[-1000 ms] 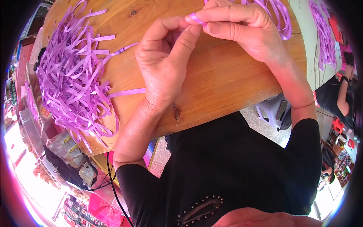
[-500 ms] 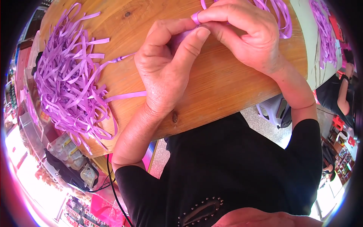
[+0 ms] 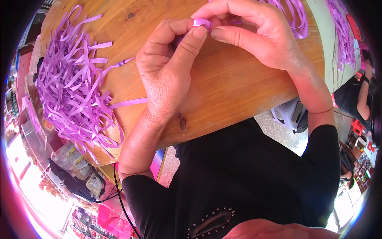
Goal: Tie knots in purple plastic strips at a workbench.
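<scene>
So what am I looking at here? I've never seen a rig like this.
No robot: a person works bare-handed. A wide fisheye camera worn on the head looks down, so straight edges bend toward the rim. On the wooden table, a tangled heap of purple ribbons lies at the left, with looped purple ribbon at the upper right. The left hand pinches a short curl of ribbon; the right hand is close beside it, and whether it grips too is unclear.

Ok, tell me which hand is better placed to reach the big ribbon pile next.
Probably the left hand: it is nearer the ribbon pile than the right hand. But it pinches a ribbon loop, so it might have to let go first.
</scene>
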`<state>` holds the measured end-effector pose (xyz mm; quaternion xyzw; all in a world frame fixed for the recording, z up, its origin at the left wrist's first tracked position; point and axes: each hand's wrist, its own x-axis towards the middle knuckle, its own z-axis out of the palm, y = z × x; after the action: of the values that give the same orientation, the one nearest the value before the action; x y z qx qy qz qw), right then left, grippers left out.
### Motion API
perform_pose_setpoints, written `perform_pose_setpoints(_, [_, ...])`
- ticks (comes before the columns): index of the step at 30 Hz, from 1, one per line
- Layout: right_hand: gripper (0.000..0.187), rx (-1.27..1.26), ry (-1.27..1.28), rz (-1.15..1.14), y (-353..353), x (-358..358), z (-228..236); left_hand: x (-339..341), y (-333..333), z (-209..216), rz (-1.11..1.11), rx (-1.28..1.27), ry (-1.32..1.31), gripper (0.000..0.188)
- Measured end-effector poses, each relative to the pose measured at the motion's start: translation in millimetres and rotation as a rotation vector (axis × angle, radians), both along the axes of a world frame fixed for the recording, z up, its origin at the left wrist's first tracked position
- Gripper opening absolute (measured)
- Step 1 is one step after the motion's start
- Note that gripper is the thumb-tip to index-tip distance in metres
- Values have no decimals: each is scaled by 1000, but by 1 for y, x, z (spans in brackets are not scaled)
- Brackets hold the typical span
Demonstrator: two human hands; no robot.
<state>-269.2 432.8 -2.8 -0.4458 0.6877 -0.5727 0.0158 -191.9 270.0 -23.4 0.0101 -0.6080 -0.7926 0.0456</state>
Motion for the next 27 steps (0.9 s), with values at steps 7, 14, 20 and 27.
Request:
perform_pose_setpoints(7, [23,-165,1078,-143,-3,-24,-29,0,-3,2,-57,-69,-75,9])
perform_pose_setpoints(14, [28,356,405,-79,18,21,43,-1,-6,13,-129,-201,-174,13])
perform_pose_setpoints(20, [31,431,417,-71,19,18,45,-1,-12,14,-238,-104,-229,14])
perform_pose_setpoints(27, [27,316,399,-214,17,15,28,2,-6,6,-57,-103,-186,10])
